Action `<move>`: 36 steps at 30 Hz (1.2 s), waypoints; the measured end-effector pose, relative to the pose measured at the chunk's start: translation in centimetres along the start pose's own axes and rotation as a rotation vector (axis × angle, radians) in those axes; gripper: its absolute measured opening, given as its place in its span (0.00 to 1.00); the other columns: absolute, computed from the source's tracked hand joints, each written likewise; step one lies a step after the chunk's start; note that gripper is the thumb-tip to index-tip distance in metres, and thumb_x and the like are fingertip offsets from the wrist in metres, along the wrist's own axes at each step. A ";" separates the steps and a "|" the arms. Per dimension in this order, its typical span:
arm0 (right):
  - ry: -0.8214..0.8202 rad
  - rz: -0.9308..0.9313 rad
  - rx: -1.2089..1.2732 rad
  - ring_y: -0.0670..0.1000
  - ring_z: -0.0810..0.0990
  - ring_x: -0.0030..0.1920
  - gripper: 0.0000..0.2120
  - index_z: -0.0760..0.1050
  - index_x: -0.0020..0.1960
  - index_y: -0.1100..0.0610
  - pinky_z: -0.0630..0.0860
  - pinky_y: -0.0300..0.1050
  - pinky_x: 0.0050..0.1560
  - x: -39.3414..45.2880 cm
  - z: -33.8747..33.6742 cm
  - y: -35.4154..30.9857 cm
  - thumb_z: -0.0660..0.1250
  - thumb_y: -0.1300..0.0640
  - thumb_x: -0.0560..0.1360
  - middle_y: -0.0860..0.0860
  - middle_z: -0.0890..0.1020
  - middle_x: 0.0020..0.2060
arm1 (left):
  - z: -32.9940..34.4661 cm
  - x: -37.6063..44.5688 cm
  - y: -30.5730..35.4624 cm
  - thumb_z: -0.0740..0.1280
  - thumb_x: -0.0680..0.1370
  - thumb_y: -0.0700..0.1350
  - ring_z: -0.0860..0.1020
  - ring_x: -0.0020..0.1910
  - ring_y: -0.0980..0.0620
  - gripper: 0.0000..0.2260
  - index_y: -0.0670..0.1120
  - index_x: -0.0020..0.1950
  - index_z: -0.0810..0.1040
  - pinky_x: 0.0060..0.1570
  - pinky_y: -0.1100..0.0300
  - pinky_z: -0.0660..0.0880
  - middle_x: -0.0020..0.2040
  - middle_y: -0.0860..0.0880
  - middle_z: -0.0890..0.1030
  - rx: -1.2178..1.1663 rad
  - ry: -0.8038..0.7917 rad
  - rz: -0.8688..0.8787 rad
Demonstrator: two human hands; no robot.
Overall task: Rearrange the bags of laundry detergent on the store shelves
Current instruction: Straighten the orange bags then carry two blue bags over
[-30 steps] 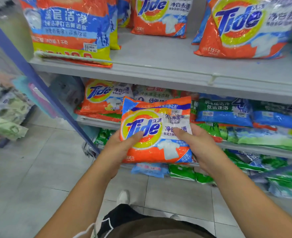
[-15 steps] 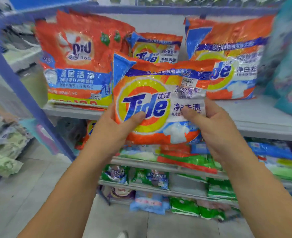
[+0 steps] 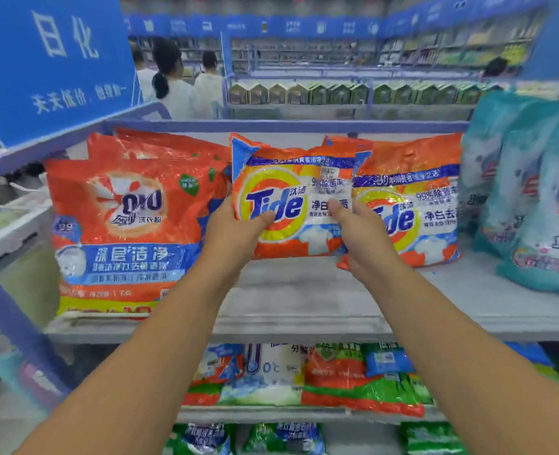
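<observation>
- Small Tide bag (image 3: pixel 291 195) held upright at the top shelf (image 3: pixel 304 290), between two larger bags; its bottom edge sits at or just above the shelf surface, contact not clear.
- Left hand (image 3: pixel 235 231) grips the bag's lower left edge, thumb curled across the front over the logo, fingers hidden behind.
- Right hand (image 3: pixel 363 238) grips the lower right edge, thumb pressed on the white label area, fingers wrapped behind the bag.
- Large orange bag (image 3: pixel 123 224) stands on the shelf to the left, leaning back a little, just beside the held bag.
- Larger Tide bag (image 3: pixel 416 205) stands upright to the right; the held bag overlaps its left edge.
- Teal bags (image 3: pixel 528 192) stand at the far right of the same shelf, near the larger Tide bag.
- Lower shelf (image 3: pixel 271 415) carries mixed orange, white and green packs lying flat.
- Blue sign (image 3: pixel 51 60) with white characters hangs at upper left, above the shelf frame.
- Shoppers (image 3: pixel 176 83) stand in the aisle beyond, backs turned; further shelving behind them is blurred.
</observation>
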State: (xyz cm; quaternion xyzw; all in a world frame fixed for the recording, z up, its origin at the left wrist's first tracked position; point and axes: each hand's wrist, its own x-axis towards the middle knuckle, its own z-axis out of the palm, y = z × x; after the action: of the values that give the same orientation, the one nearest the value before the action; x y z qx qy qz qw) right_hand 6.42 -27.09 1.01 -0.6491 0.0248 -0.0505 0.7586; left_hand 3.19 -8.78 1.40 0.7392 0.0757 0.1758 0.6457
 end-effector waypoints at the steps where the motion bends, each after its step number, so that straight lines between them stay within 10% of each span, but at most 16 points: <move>1: 0.017 -0.016 -0.013 0.55 0.87 0.47 0.06 0.81 0.51 0.51 0.85 0.49 0.41 1.0 0.6 0.2 0.65 0.57 0.82 0.53 0.87 0.51 | 0.4 1.3 -0.3 0.78 0.71 0.46 0.85 0.50 0.51 0.15 0.54 0.56 0.81 0.52 0.50 0.83 0.51 0.53 0.87 0.026 0.036 0.010; 3: 0.046 -0.032 -0.055 0.57 0.87 0.51 0.07 0.81 0.52 0.52 0.85 0.57 0.51 2.9 1.7 1.0 0.63 0.58 0.82 0.54 0.87 0.51 | 1.3 3.9 -1.4 0.77 0.71 0.48 0.85 0.50 0.49 0.15 0.53 0.56 0.81 0.55 0.47 0.82 0.51 0.53 0.86 0.081 0.109 0.015; 9: 0.059 0.004 -0.401 0.49 0.74 0.52 0.18 0.71 0.71 0.55 0.69 0.38 0.48 5.9 3.5 4.9 0.65 0.55 0.82 0.51 0.80 0.58 | 3.0 7.7 -5.1 0.76 0.74 0.47 0.82 0.57 0.42 0.18 0.45 0.60 0.76 0.56 0.51 0.78 0.54 0.48 0.83 0.076 0.202 -0.195; 14: 0.053 0.060 -0.460 0.54 0.77 0.61 0.23 0.68 0.73 0.57 0.69 0.40 0.56 7.7 3.7 6.4 0.67 0.53 0.81 0.53 0.78 0.64 | 3.3 10.1 -10.3 0.71 0.60 0.76 0.83 0.58 0.46 0.41 0.51 0.64 0.79 0.61 0.45 0.79 0.60 0.51 0.84 0.179 0.121 -0.210; 21: 0.057 0.086 -0.570 0.58 0.76 0.67 0.25 0.66 0.73 0.60 0.70 0.41 0.56 7.0 3.2 5.9 0.69 0.54 0.80 0.56 0.77 0.68 | 2.1 7.4 -6.2 0.75 0.74 0.55 0.78 0.66 0.42 0.29 0.44 0.70 0.72 0.66 0.47 0.75 0.67 0.47 0.79 0.417 0.067 -0.173; 28: -0.150 0.014 -0.810 0.60 0.69 0.74 0.46 0.47 0.82 0.56 0.71 0.54 0.71 3.2 2.1 5.3 0.69 0.48 0.73 0.57 0.63 0.78 | 0.4 2.2 -6.2 0.71 0.76 0.55 0.73 0.69 0.43 0.31 0.51 0.77 0.66 0.69 0.49 0.72 0.73 0.45 0.72 0.800 -0.108 0.008; 36: -0.493 -0.227 -1.286 0.59 0.49 0.82 0.34 0.52 0.82 0.56 0.56 0.58 0.79 -5.4 -0.5 4.3 0.55 0.40 0.83 0.55 0.53 0.82 | -1.7 -7.6 -5.2 0.59 0.83 0.62 0.55 0.82 0.47 0.28 0.50 0.79 0.66 0.78 0.49 0.56 0.83 0.49 0.56 1.151 -0.155 0.148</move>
State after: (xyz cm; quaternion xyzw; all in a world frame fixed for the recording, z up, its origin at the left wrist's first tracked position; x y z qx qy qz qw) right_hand 1.19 -26.31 -3.50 -0.9606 -0.1911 0.0439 0.1972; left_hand -3.88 -8.95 -4.78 0.9850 0.0597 0.0962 0.1301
